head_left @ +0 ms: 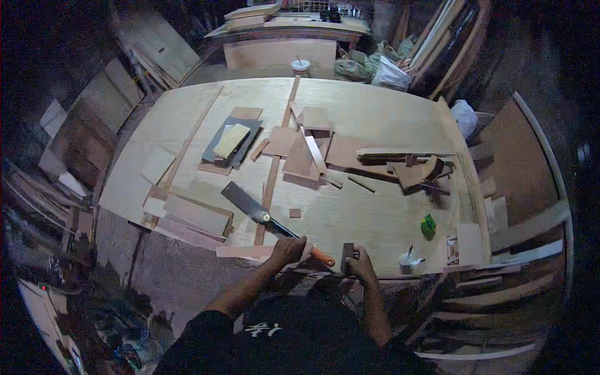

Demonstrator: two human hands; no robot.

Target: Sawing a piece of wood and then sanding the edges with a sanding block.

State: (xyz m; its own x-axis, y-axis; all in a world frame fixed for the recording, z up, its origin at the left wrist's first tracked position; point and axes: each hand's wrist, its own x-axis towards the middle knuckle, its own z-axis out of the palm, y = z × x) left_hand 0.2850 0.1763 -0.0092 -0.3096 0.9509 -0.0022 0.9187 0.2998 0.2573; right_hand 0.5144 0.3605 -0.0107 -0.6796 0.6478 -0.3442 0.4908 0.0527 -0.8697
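Note:
My left hand [289,250] is closed around the handle of a handsaw at the table's near edge. The handsaw [245,202] has a broad dark blade angled away to the left, and the orange end of its handle sticks out to the right of my fingers. In my right hand [362,266], just beside that orange end, is a small dark wooden block [348,256], held upright with the fingers wrapped round it. A small square wood piece [295,213] lies on the table beyond the saw handle.
The pale plywood tabletop [369,215] carries stacked boards [197,215] at left, sandpaper-like dark sheets [215,140], a cluster of wood offcuts [303,165], and more offcuts [412,175] at right. A green crumpled item [428,226] and a white cup [410,259] stand near the right front.

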